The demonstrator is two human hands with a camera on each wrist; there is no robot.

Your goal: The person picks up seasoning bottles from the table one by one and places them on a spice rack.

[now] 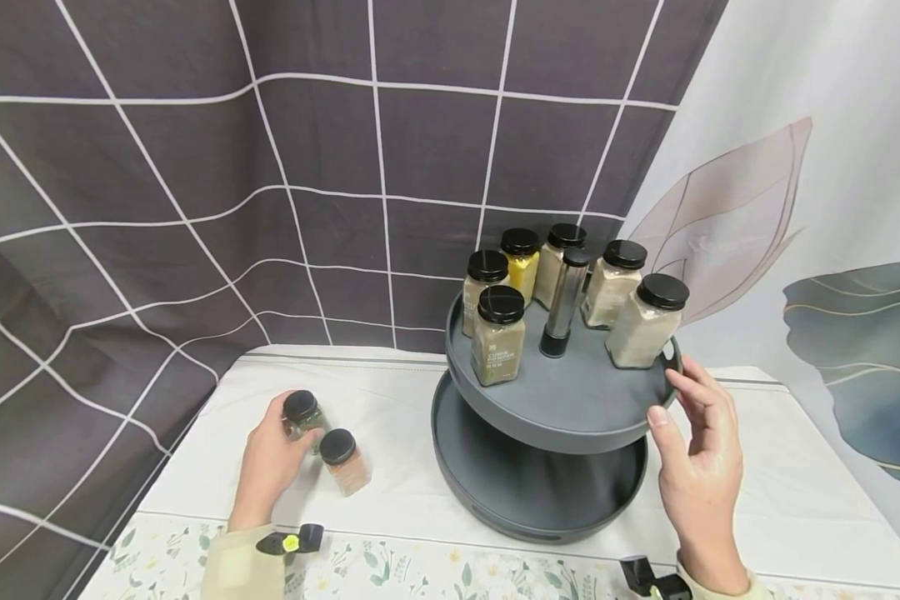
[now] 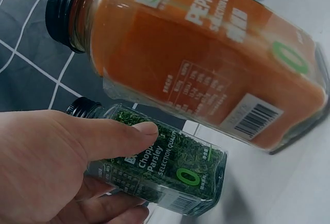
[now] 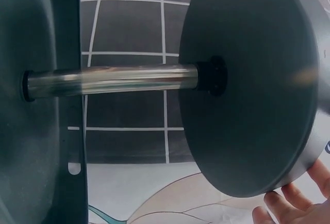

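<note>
My left hand [image 1: 266, 458] holds a small glass jar of chopped parsley [image 2: 170, 157] with a black lid, thumb across its label. Right beside it stands a jar of orange pepper powder [image 1: 348, 473], which looms large in the left wrist view. At the right side of a dark grey two-tier turntable, my right hand [image 1: 701, 450] touches the rim of the upper tray [image 1: 562, 425] with its fingertips, near the handle slot. Several black-lidded spice jars stand on that tray around the centre post [image 1: 564, 304], among them a cumin powder jar [image 1: 498, 337] at the front.
The lower tray [image 1: 540, 500] sits under the upper one, joined by a shiny metal pole [image 3: 139, 80]. Under everything lies a white cloth [image 1: 397, 392] with a floral front strip [image 1: 390, 567]. A dark grid-patterned curtain [image 1: 330, 167] hangs behind.
</note>
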